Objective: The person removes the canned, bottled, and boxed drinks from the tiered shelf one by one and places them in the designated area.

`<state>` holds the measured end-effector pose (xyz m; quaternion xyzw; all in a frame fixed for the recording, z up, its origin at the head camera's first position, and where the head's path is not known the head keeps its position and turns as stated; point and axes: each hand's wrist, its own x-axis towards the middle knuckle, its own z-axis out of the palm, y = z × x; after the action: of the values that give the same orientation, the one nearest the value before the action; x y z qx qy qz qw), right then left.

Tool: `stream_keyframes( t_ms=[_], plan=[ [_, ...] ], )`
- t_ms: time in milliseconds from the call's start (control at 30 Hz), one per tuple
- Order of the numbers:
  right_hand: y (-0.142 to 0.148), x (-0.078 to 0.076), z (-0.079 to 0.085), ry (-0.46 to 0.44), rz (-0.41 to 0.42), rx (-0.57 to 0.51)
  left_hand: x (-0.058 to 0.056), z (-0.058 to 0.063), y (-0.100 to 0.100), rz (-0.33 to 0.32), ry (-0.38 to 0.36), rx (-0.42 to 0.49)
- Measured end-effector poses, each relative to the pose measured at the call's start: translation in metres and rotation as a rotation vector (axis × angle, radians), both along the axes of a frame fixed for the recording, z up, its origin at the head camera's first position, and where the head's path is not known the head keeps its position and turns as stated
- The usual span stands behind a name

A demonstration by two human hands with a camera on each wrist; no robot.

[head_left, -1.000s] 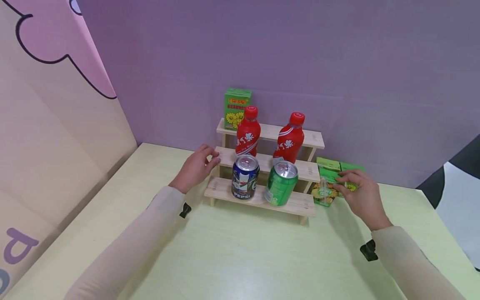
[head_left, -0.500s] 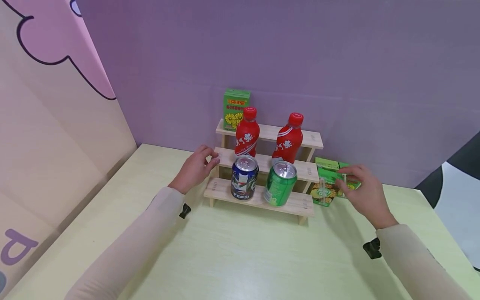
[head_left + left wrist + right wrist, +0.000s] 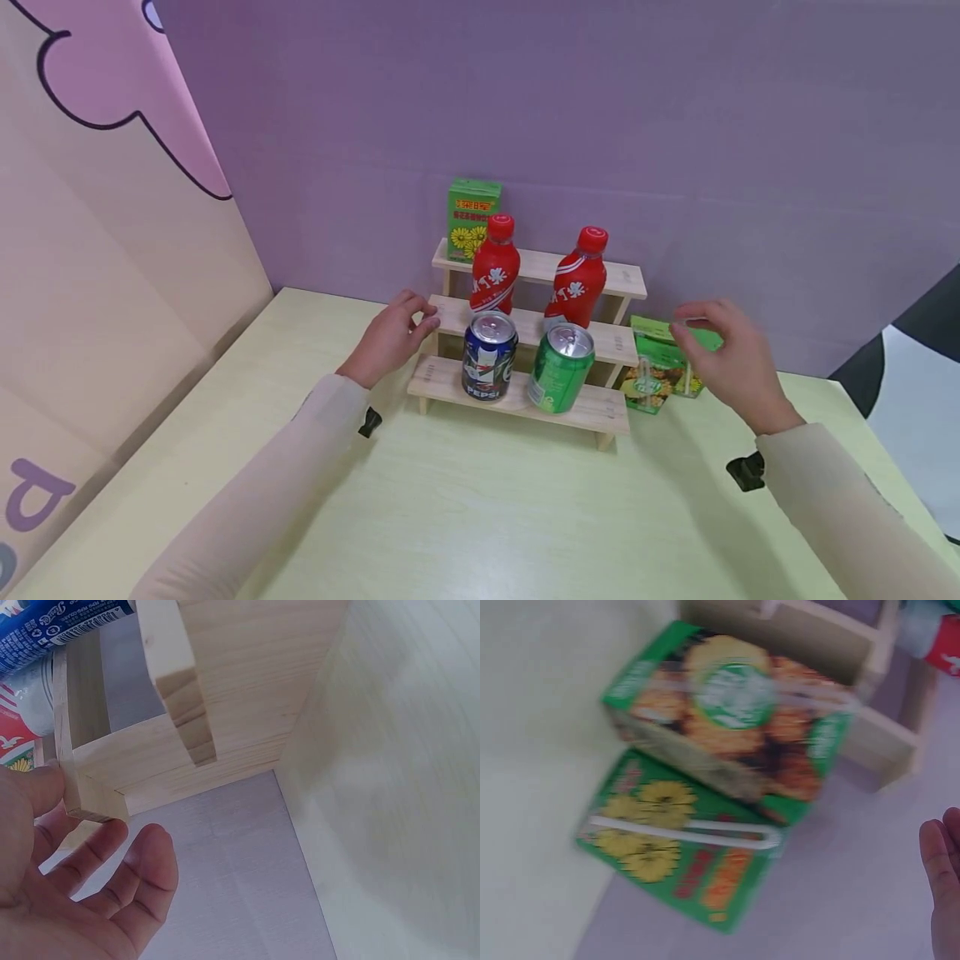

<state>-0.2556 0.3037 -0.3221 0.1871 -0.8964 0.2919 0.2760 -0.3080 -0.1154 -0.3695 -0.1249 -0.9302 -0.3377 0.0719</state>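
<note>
My left hand [image 3: 386,342] pinches the left end of the middle plank of a three-tier wooden stand [image 3: 543,264]; in the left wrist view its thumb and fingers [image 3: 101,844] sit around the plank end. My right hand [image 3: 731,362] hovers above two green drink cartons by the stand's right side, holding nothing, thumb and forefinger apart. The nearer carton [image 3: 735,697] has brown pictures on its front; the other carton [image 3: 660,832] shows yellow flowers and a white straw. Only the right hand's fingertips [image 3: 935,851] show at the right wrist view's edge.
On the bottom tier stand a blue Pepsi can [image 3: 489,358] and a green can [image 3: 561,371]. Two red bottles, a left bottle [image 3: 495,271] and a right bottle [image 3: 579,283], are on the middle tier. A flowered green carton [image 3: 472,212] stands top left, before a purple wall [image 3: 570,108].
My right hand has risen off the green cartons and come away from them, its thumb and forefinger parting. The left hand stays at the stand.
</note>
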Motion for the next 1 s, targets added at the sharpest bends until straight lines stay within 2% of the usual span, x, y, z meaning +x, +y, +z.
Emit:
stream_keyframes(
  t_ms=[167,333,567,800,1000],
  plan=[
    [-0.018,-0.003,0.025,0.077,0.055,0.012,0.001,0.002,0.0,-0.003,0.0,-0.002],
    [-0.042,-0.007,0.049,0.088,0.064,0.054,0.002,0.003,-0.001,-0.009,0.007,-0.009],
    [-0.085,-0.016,0.082,0.064,0.139,0.068,0.001,0.003,-0.004,-0.022,0.035,-0.031],
    [-0.132,-0.033,0.11,0.058,0.218,0.097,0.003,0.003,-0.005,-0.012,0.024,-0.024],
    [-0.163,-0.047,0.131,-0.037,0.229,0.164,0.002,0.005,0.0,-0.023,0.017,-0.028]
  ],
)
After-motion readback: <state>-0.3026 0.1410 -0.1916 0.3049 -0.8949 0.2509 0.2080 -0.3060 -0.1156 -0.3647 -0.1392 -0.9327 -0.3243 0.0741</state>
